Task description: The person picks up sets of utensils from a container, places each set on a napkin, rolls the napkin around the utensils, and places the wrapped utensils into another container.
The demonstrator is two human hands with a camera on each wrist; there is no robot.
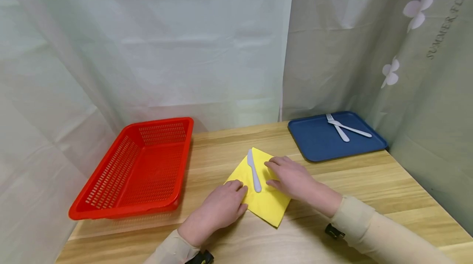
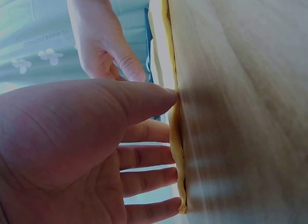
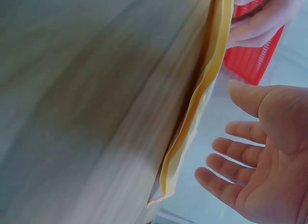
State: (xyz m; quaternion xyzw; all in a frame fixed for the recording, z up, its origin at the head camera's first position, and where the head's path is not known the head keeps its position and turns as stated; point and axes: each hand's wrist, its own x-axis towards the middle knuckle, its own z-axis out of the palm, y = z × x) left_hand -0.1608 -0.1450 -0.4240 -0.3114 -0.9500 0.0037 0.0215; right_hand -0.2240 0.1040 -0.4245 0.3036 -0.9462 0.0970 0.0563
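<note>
A yellow napkin [image 1: 267, 205] lies flat on the wooden table, turned with one corner toward me. On it rests a white plastic knife [image 1: 254, 172], blade pointing away. My left hand [image 1: 221, 205] touches the napkin's left edge with its fingertips, the fingers spread and nearly straight. In the left wrist view, the thumb [image 2: 144, 99] and fingers meet the napkin's edge [image 2: 176, 132]. Over the napkin's right side hovers my right hand [image 1: 292, 177], fingers relaxed. The right wrist view shows a gap between those fingertips and the napkin [image 3: 192, 106], with nothing held.
To the left stands a red plastic basket [image 1: 180, 161] with perforated walls. A blue tray [image 1: 314, 143] at the back right carries a white fork [image 1: 340, 132] and a white knife [image 1: 354, 129], crossed. Pale curtains [image 1: 177, 50] hang behind and beside the table [image 1: 369, 190].
</note>
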